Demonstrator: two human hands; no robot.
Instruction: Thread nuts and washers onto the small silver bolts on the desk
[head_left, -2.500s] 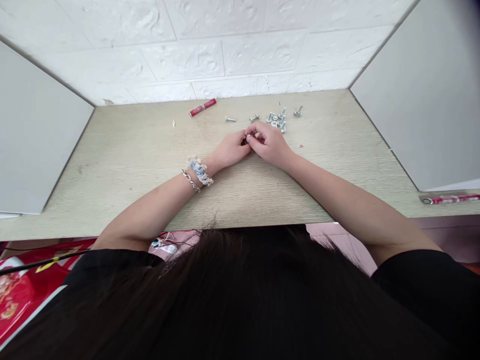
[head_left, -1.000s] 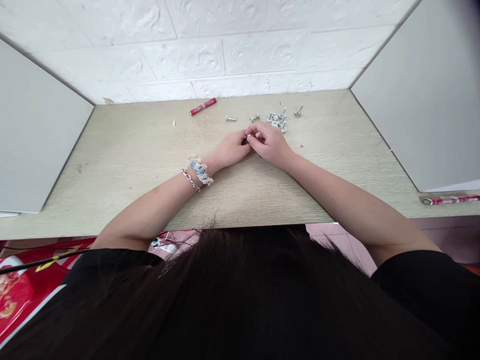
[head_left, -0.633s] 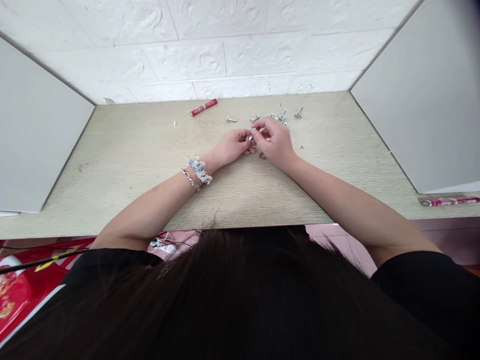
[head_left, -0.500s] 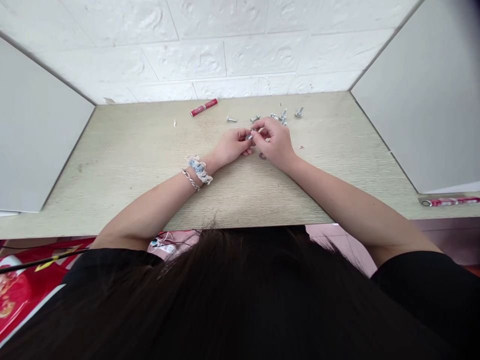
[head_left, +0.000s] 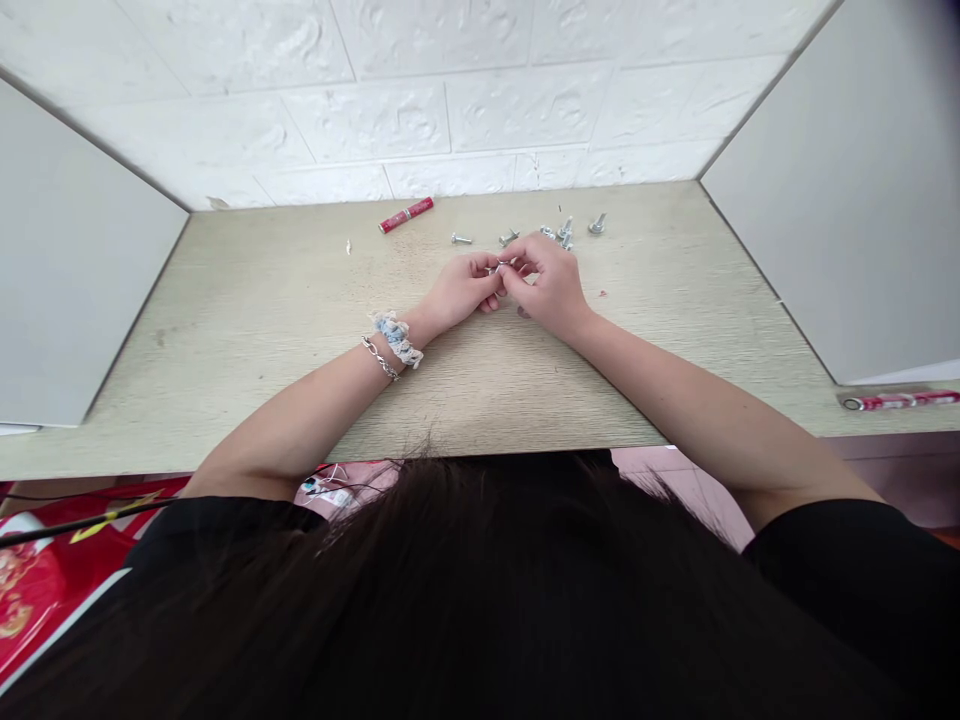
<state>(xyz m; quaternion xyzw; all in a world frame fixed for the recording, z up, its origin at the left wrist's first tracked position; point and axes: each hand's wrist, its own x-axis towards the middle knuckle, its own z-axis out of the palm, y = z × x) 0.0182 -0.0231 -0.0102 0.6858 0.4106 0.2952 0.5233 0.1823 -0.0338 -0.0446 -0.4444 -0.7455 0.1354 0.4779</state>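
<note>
My left hand (head_left: 465, 290) is closed, with thumb and fingers pinching a small silver metal fastener (head_left: 496, 268). My right hand (head_left: 546, 285) meets it from the other side, its thumb and forefinger closed on the same fastener. Fingers cover most of the piece; its visible edge looks flat, like a washer. Under the right hand, a round grey washer (head_left: 523, 312) lies partly hidden on the wooden tabletop (head_left: 480, 400). Just beyond my hands lie a bolt (head_left: 461, 239), another bolt (head_left: 509, 238) and a cluster of bolts (head_left: 565, 232), some carrying nuts or washers.
A bolt with a wide washer (head_left: 597, 224) stands farther right. A red tube (head_left: 406, 215) lies near the white brick-pattern wall (head_left: 375, 120), and another red tube (head_left: 900, 401) at the right front edge. Grey panels (head_left: 67, 260) flank the tabletop on both sides.
The fastener has turned between my fingertips, so its round face shows less now. My right hand has shifted very slightly and covers more of the washer on the table.
</note>
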